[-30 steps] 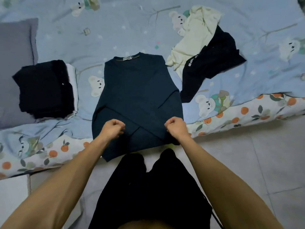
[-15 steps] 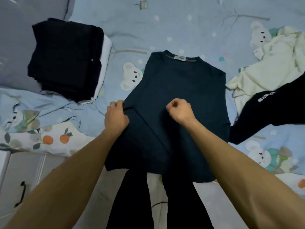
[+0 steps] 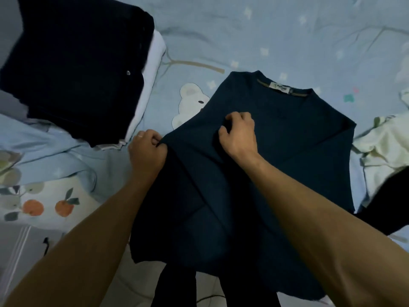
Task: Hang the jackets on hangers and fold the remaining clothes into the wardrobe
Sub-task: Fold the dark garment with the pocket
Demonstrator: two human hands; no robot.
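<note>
A folded dark pile (image 3: 73, 69) sits ready on the bed (image 3: 287, 36); left hand (image 3: 147, 149) and right hand (image 3: 239, 135) pinch the half-folded navy sweater (image 3: 287, 151) (pale and black garments (image 3: 385, 151) wait).

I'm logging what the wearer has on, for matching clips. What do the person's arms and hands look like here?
Both forearms are bare, no sleeves in view. The left hand wears a thin pale ring on one finger. The right hand shows no ring, watch or glove.
</note>
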